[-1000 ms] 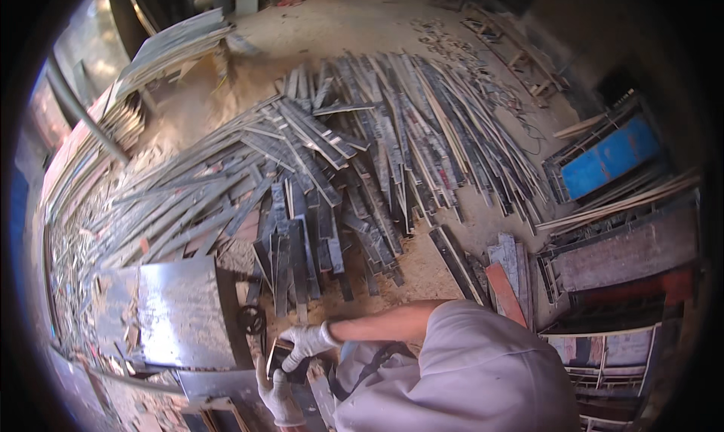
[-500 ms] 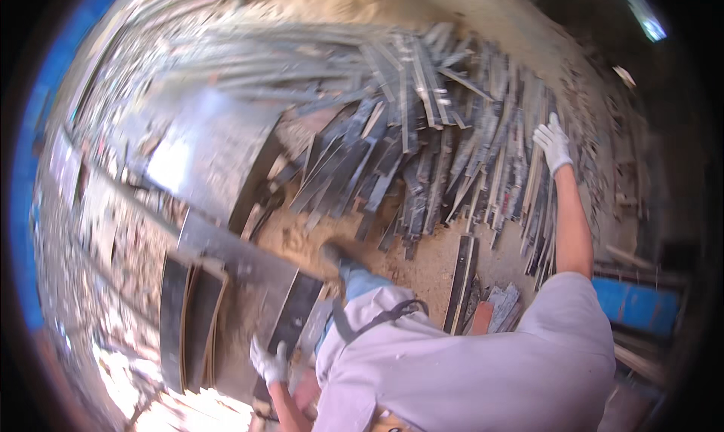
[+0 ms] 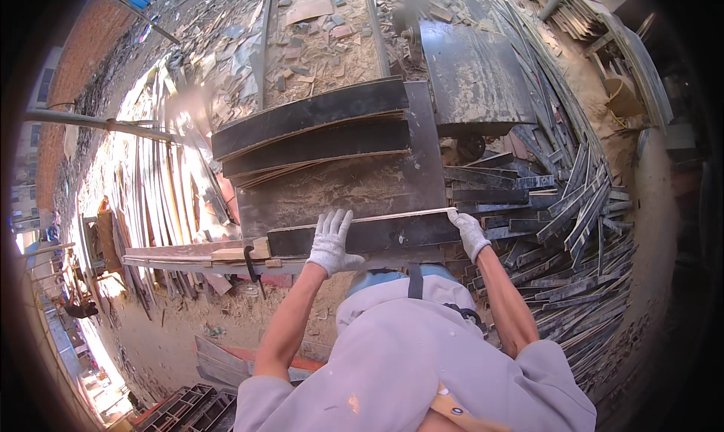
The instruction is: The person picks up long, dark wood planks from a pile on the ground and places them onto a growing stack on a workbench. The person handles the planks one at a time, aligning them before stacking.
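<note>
A black-faced plywood strip (image 3: 392, 232) lies along the near edge of the metal work table (image 3: 426, 168), right in front of my body. My left hand (image 3: 332, 243), in a white glove, rests on the strip toward its left end, fingers spread and thumb out. At the strip's right end, my gloved right hand (image 3: 469, 234) has its fingers bent round the corner. Farther across the table, several curved black plywood strips (image 3: 317, 134) lie stacked with their pale edges showing.
A large dusty metal sheet (image 3: 479, 78) stands beyond the table. Heaps of cut strips (image 3: 573, 213) spread over the ground at right. A wooden rail (image 3: 196, 255) extends left from the table, with a dark clamp (image 3: 253, 265) on it. Wood scraps (image 3: 309, 10) litter the far ground.
My view has swung round to face the table. My right hand, earlier stretched out over the strip pile, is now at the plywood strip's end. My left hand now lies on that strip.
</note>
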Demonstrator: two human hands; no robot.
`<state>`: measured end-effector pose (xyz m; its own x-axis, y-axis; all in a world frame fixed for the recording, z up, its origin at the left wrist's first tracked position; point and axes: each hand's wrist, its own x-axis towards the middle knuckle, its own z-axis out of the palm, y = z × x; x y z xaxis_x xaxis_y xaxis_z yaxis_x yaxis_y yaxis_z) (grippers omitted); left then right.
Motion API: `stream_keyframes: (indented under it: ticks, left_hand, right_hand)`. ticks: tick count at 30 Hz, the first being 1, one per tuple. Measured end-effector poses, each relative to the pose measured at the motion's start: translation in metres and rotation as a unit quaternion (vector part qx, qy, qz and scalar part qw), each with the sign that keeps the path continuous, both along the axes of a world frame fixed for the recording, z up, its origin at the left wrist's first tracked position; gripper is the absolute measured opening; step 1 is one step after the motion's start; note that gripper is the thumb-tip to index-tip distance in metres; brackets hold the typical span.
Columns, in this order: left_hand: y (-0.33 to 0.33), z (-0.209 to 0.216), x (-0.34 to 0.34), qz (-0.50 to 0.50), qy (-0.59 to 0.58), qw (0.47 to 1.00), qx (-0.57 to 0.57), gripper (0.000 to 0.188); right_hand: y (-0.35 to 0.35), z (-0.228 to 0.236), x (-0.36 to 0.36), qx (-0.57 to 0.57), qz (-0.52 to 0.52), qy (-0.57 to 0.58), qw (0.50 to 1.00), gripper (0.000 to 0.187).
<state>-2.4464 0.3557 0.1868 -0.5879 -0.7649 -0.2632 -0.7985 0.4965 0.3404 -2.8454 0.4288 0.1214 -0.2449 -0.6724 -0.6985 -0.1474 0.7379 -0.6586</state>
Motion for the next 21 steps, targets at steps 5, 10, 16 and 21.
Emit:
stream_keyframes:
  ticks: [5, 10, 16, 21]
  left_hand:
    - [-0.028, 0.011, 0.013, -0.048, 0.008, 0.998, -0.045, 0.113]
    - [-0.052, 0.011, 0.015, -0.066, -0.005, 0.996, -0.065, 0.106]
    - [-0.147, 0.075, 0.017, -0.075, -0.041, 0.983, -0.165, 0.106]
    - [-0.175, 0.071, 0.027, 0.079, 0.041, 0.955, -0.283, 0.106]
  right_hand:
    - [-0.037, 0.081, 0.004, -0.077, -0.057, 0.009, 0.995, 0.052]
    - [-0.066, 0.087, 0.0, -0.078, -0.084, -0.022, 0.993, 0.049]
    - [-0.147, 0.067, 0.007, -0.146, -0.164, -0.077, 0.973, 0.047]
    - [-0.232, 0.043, 0.056, -0.171, -0.03, 0.174, 0.969, 0.061]
